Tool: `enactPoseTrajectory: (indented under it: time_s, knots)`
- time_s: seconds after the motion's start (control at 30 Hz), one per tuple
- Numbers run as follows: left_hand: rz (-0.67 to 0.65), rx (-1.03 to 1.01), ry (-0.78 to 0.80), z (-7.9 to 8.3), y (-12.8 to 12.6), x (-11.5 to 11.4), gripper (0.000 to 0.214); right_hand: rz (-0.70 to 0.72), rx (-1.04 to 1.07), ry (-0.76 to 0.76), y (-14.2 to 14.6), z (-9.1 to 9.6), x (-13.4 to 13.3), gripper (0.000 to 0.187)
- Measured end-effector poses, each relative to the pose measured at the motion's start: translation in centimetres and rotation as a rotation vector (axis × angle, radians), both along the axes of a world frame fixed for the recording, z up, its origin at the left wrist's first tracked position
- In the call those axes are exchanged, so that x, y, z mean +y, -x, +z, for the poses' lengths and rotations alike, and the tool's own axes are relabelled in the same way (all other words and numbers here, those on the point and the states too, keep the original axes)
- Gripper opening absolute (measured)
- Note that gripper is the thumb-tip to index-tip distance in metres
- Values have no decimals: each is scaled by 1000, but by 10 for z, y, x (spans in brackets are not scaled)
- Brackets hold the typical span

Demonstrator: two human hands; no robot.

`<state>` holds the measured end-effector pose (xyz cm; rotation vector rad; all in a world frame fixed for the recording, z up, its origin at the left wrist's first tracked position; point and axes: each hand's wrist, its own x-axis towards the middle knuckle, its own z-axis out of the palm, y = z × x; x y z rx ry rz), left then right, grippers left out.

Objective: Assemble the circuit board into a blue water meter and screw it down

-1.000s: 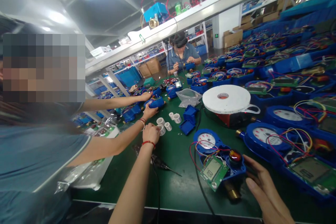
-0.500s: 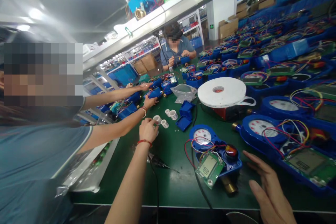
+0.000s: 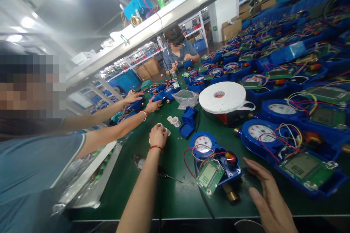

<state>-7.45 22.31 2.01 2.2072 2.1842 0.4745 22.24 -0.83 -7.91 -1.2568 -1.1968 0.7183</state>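
Note:
My left hand [image 3: 158,136], with a red string round the wrist, reaches out over the green bench [image 3: 175,193] and is closed round small white plastic caps [image 3: 165,130]. Two more white caps [image 3: 174,120] lie just beyond it. My right hand [image 3: 266,198] rests flat and open on the bench, its fingers stretched toward a blue water meter [image 3: 214,162] with a green circuit board, a dial and red wires. That meter's brass fitting [image 3: 230,193] points at me.
A co-worker at my left holds blue meters [image 3: 164,95] with both hands [image 3: 153,105]. A big white tape roll [image 3: 225,97], blue plastic covers [image 3: 188,121], a plastic bag [image 3: 186,98], a screwdriver [image 3: 161,173] and many wired meters [image 3: 284,142] crowd the bench. Another person [image 3: 177,52] works at the far end.
My left hand has closed on the white caps and drawn them a little toward me. My right hand slid back from the meter. The view has tilted and shifted.

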Motion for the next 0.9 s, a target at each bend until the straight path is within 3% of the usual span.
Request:
enactPoseTrajectory:
  time_s: [0.1, 0.23, 0.3, 0.4, 0.5, 0.57, 0.77, 0.9]
  knots:
    - [-32, -157, -108, 23, -9, -33, 7, -11, -46, -32, -1, -4, -1, 42]
    - [-136, -416, -220, 55, -33, -129, 22, -79, -108, -149, 0, 4, -7, 29]
    - [-109, -750, -176, 59, -50, -179, 19, -92, -170, -275, 1, 26, -11, 22]
    - [-49, -1008, -261, 54, -78, -231, 21, 9, -312, -531, 7, 73, -12, 18]
    - [-28, -1126, -247, 48, -97, -250, 21, 109, -325, -524, 17, 109, -10, 14]
    - [-16, -1162, -202, 46, -103, -254, 21, 155, -286, -442, 23, 118, -12, 12]
    - [-39, -1238, -92, 45, -109, -265, 24, 224, -195, -242, 27, 115, -27, 6]
    - [-69, -1281, -34, 43, -115, -271, 26, 243, -166, -209, 25, 116, -35, 12]
